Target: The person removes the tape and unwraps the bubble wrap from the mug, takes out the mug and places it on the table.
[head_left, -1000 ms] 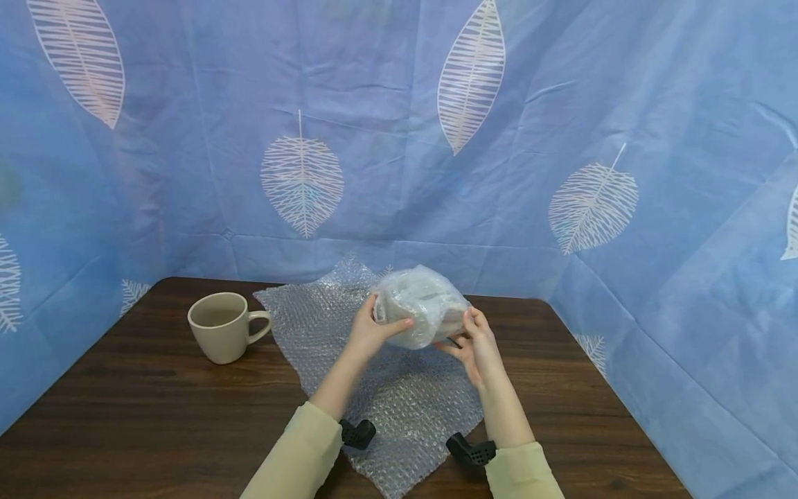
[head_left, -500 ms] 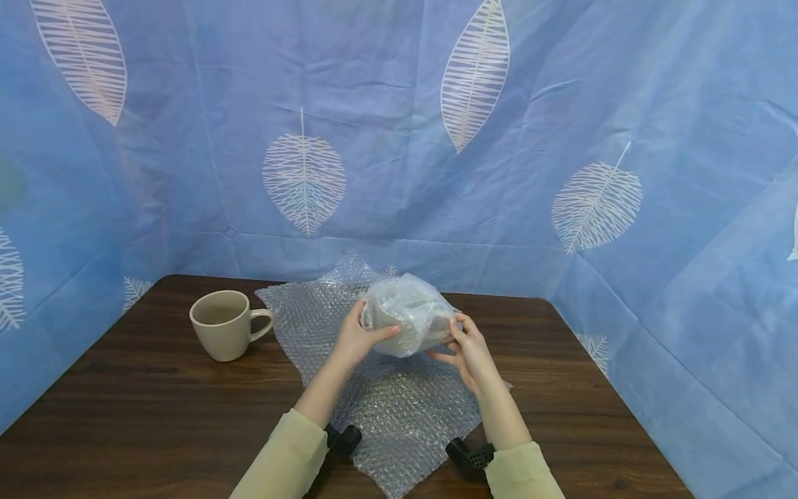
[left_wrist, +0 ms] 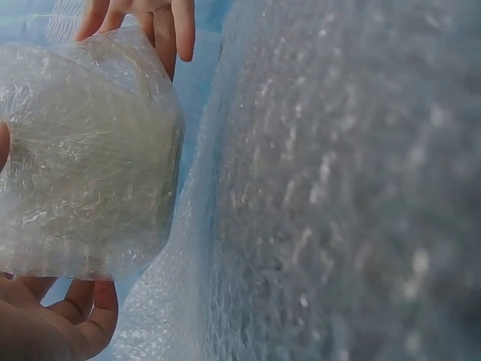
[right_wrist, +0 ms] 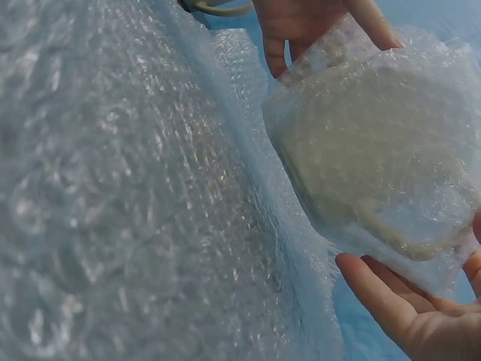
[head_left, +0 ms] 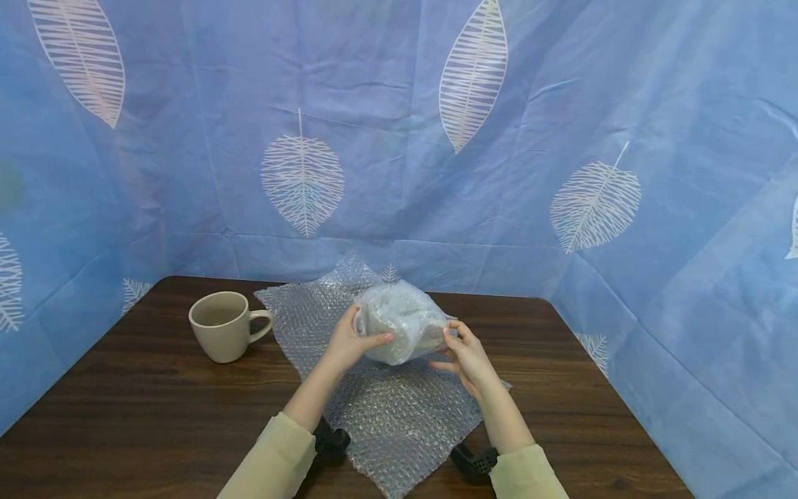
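Observation:
A beige mug wrapped in bubble wrap (head_left: 399, 322) is held up between both hands, above a sheet of bubble wrap (head_left: 405, 412). Through the film its curved handle (right_wrist: 402, 247) shows on the right-hand side. My left hand (head_left: 346, 343) grips the left end, thumb across the front and fingers around the side. With thumb and index finger my right hand (head_left: 469, 357) pinches the right end at the handle, while its other fingers stretch out below. The wrapped mug's underside is hidden in the head view.
An unwrapped beige mug (head_left: 221, 329) stands upright at the left, handle pointing toward the sheet. The dark wooden table (head_left: 156, 423) reaches back to a blue leaf-print cloth (head_left: 386, 173). Black wrist cameras (head_left: 474, 459) sit below the forearms.
Both hands have brought the wrapped mug left and slightly lower, nearer the sheet. The grip looks much the same, and the unwrapped mug has stayed in place.

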A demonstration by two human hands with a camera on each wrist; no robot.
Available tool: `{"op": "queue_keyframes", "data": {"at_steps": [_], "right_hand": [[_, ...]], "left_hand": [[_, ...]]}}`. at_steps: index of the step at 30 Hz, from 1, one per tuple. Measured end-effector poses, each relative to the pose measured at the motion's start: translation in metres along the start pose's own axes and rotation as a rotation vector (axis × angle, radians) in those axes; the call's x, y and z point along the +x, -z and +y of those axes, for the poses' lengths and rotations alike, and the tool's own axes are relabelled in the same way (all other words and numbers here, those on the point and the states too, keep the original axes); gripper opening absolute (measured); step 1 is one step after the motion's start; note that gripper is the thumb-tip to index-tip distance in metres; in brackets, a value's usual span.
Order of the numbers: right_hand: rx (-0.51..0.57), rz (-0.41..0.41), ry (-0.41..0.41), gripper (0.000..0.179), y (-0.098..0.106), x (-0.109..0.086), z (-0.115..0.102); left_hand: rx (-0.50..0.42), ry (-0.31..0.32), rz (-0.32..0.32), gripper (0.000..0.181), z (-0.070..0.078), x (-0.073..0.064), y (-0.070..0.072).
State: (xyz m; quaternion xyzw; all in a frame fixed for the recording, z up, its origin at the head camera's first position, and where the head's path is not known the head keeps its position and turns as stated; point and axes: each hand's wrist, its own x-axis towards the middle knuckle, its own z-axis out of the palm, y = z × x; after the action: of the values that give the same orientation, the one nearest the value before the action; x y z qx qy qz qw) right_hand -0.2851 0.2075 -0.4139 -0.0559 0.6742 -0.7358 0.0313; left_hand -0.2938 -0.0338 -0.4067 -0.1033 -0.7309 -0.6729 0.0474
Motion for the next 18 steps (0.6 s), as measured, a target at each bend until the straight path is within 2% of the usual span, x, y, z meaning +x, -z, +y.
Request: {"op": "queue_keyframes", "data": {"at_steps": [1,6,8,13,18], "right_hand": [[-0.001,-0.003,-0.004,0.026,0.001,0.0,0.0],[-0.003,-0.018,-0.014,0.022,0.002,0.0,0.003],[-0.012,-0.024,-0.007,0.023,0.002,0.0,0.004],[-0.031,-0.034,-0.006,0.024,0.003,0.001,0.009],[-0.023,-0.031,-0.032,0.021,0.004,0.002,0.013]], "left_hand": [[-0.001,0.0,-0.009,0.078,0.005,-0.003,0.001],[0.019,0.008,-0.024,0.085,0.004,-0.004,0.003],[0.031,0.001,-0.014,0.087,-0.007,0.0,0.002],[0.038,-0.015,-0.017,0.083,-0.011,0.002,0.003],[0.047,0.0,-0.03,0.086,-0.017,0.002,0.005]]}}
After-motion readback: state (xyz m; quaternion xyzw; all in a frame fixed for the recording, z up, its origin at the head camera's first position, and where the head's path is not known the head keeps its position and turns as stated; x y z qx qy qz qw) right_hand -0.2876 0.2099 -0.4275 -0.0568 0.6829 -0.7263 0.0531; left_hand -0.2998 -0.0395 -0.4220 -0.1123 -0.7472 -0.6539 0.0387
